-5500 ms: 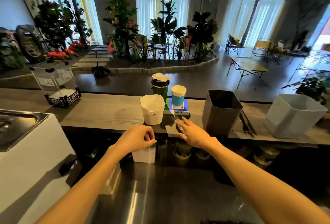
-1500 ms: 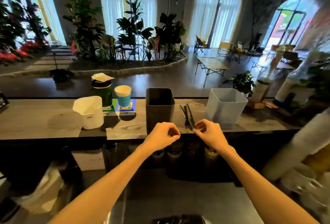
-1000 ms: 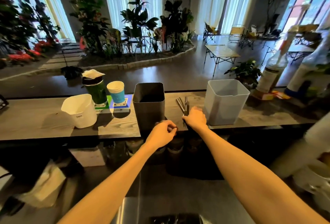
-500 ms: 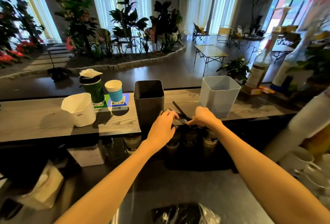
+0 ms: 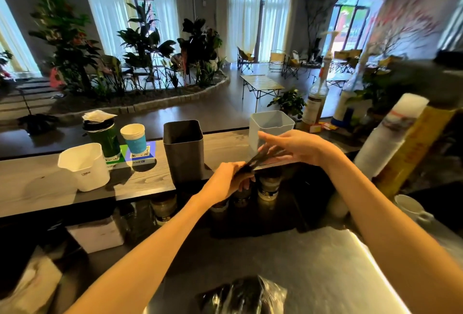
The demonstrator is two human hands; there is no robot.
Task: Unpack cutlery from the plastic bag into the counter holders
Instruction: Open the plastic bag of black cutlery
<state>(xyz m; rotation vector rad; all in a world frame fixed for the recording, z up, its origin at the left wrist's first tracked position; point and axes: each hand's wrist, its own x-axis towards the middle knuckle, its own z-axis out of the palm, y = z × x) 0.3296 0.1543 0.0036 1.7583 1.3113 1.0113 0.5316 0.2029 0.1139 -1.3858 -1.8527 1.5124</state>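
Here, both hands lift black cutlery [image 5: 260, 159] above the counter [image 5: 37, 188].
Left hand [image 5: 225, 183] grips one end; right hand [image 5: 293, 147], fingers extended, apparently touches the blurred tips, between dark holder [image 5: 183, 151] and clear holder [image 5: 270, 123].

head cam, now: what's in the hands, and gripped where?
Left hand grips the near ends of a bundle of black cutlery. Right hand, fingers spread, touches its far ends. Which end is the handles cannot be told.

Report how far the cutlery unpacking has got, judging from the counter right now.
Done: nothing shows inside the dark holder or the clear holder from here. In hand: the left hand grips a bundle of black cutlery, the right hand steadying it with straight fingers. Left: the plastic bag still holds dark pieces.
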